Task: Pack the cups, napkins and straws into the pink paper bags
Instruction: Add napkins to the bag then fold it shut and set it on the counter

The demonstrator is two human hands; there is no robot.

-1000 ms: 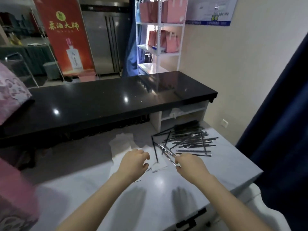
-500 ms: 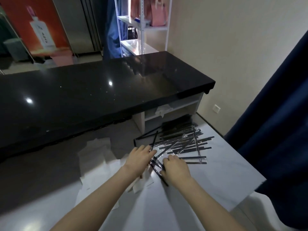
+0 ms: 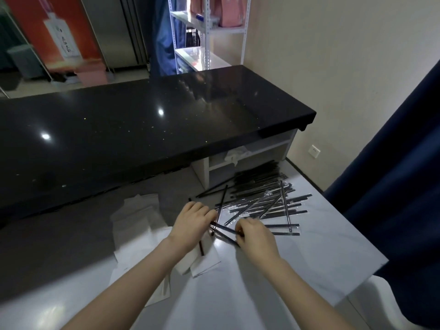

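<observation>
Near edge: white marble-look table (image 3: pixel 309 270), both forearms reaching in over it. Flat white paper napkins (image 3: pixel 135 220) lie spread under and left of the left forearm. A second ago the left hand (image 3: pixel 192 223) rests on them; now it is off them and close to the right. Left hand: fingers curled down over a small bunch of black wrapped straws (image 3: pixel 223 231), with one straw end poking out below the palm, over the napkins. Right hand (image 3: pixel 256 238): thumb and fingertips pinch the other end of the same bunch. The hands are near each other with the bunch bridging the gap; a second ago they are well apart and only the right has a straw. My read: the picked straws are being gathered and squared into one portion, not bagged yet. Just beyond: main loose pile of black straws in clear sleeves (image 3: pixel 264 203), criss-crossed, looks unchanged, plenty left. Further: glossy black stone counter (image 3: pixel 142 129). Far: white metal shelf rack (image 3: pixel 208 32) holding pink paper bags (image 3: pixel 229 10). The pink bag at the left frame edge a second ago is out of view now, since the view has dropped down and right. No cups visible. Judgement: straw portion nearly ready, napkin still to pick, nearest bag off-frame, so the next move likely needs a reach left. The slick sleeves may fan out or slip if the pinch loosens.
</observation>
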